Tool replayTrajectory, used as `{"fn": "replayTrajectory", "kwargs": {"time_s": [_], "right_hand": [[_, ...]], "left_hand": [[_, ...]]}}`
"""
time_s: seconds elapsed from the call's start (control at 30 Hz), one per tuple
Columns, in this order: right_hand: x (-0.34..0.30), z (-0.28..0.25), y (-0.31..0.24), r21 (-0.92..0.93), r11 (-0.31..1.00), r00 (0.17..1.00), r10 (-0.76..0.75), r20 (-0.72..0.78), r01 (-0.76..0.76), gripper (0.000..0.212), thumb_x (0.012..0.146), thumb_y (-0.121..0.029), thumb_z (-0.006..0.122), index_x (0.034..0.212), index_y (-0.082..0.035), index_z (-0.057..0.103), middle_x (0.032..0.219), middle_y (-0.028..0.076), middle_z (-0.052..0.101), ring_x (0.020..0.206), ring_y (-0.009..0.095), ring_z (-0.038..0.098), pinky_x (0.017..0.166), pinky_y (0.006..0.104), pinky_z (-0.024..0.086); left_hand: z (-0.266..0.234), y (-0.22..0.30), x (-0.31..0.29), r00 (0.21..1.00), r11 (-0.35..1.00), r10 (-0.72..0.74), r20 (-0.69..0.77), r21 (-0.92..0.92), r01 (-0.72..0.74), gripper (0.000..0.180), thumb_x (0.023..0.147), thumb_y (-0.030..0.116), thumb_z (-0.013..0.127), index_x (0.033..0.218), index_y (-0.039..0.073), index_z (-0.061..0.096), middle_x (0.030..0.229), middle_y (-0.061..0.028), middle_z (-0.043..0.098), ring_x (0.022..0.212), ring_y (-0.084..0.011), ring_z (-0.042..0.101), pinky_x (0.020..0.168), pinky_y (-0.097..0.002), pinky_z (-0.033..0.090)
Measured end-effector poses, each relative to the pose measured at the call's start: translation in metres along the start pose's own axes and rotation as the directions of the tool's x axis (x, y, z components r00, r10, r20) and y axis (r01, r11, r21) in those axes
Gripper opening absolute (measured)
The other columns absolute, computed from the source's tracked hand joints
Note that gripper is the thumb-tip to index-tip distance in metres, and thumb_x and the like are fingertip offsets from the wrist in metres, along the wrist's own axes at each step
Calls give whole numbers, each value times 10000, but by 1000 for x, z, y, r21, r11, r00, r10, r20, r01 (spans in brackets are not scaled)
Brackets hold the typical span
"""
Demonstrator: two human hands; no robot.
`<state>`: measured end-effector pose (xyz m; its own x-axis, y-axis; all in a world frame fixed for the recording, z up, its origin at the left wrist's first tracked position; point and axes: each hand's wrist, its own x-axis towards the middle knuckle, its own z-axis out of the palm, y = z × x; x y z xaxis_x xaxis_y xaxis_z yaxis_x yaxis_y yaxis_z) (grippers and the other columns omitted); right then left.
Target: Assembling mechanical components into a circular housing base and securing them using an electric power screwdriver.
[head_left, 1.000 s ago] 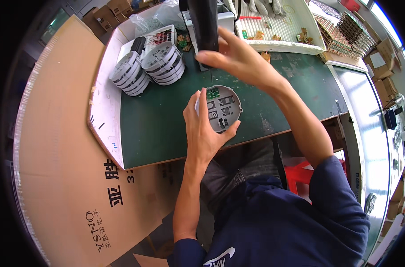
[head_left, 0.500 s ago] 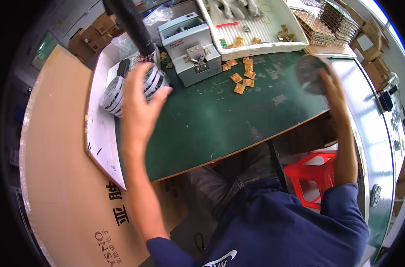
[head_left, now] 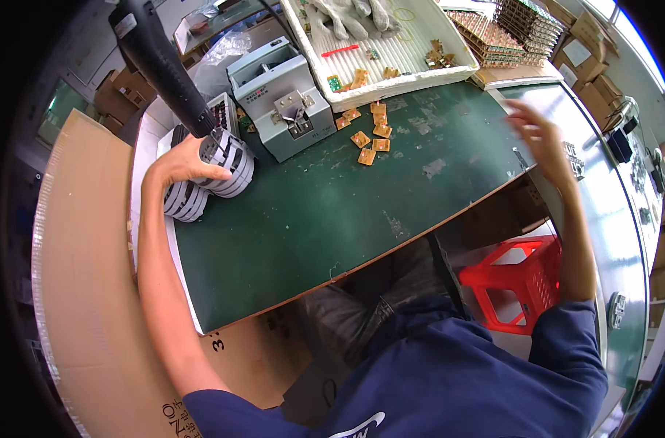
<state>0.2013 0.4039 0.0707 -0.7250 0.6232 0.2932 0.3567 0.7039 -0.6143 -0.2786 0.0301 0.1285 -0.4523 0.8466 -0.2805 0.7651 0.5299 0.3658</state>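
Observation:
At the left end of the green bench, my left hand [head_left: 183,164] curves its thumb and fingers around the rim of a round tub banded in white and black [head_left: 235,169]. The contents of this tub are too unclear to name. A second banded tub [head_left: 187,202] stands beside it, partly under my hand. Just above my left fingers is the tip of a black cylindrical tool [head_left: 164,69], which looks like an electric screwdriver. My right hand [head_left: 540,139] is raised over the bench's right end, fingers apart and somewhat blurred, with nothing visible in it.
A grey box-shaped machine [head_left: 281,98] stands behind the tubs. Several small orange boards [head_left: 367,155] lie to its right. Behind them is a white foam tray [head_left: 405,82] holding gloves and a red stick. Stacked board panels [head_left: 486,40] sit at the far right; a red stool [head_left: 519,288] stands below.
My left hand has moved left and down onto the banded tub. My right hand no longer holds the round grey dish. The whole view has shifted slightly.

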Motion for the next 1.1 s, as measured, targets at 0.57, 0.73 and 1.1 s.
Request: {"fn": "replayTrajectory", "kwargs": {"time_s": [0.57, 0.73, 1.1], "right_hand": [[44, 150, -70, 106, 904, 860, -426, 281, 414, 279, 890, -100, 769, 1134, -44, 645, 931, 90, 637, 770, 216, 627, 730, 347, 525], [35, 146, -75, 201, 944, 910, -311, 276, 262, 323, 874, -72, 786, 1131, -35, 593, 956, 74, 666, 742, 159, 615, 714, 317, 530], [12, 147, -58, 358, 930, 973, -151, 175, 80, 341, 907, -31, 763, 1238, -51, 684, 971, 10, 683, 853, 47, 595, 800, 239, 527]], "left_hand": [[182, 113, -102, 827, 995, 82, -556, -1, -99, 1019, 708, 498, 882, 1520, 36, 474, 1403, -199, 538, 1273, -389, 515, 1109, -492, 399], [209, 125, -88, 836, 996, 70, -545, -10, -90, 1179, 675, 628, 871, 1561, 20, 386, 1531, -244, 421, 1364, -417, 436, 1139, -530, 377], [179, 101, -95, 942, 956, 143, -303, -204, -211, 1229, 640, 426, 952, 1619, 93, 288, 1676, -187, 226, 1492, -393, 331, 1210, -492, 349]]}}
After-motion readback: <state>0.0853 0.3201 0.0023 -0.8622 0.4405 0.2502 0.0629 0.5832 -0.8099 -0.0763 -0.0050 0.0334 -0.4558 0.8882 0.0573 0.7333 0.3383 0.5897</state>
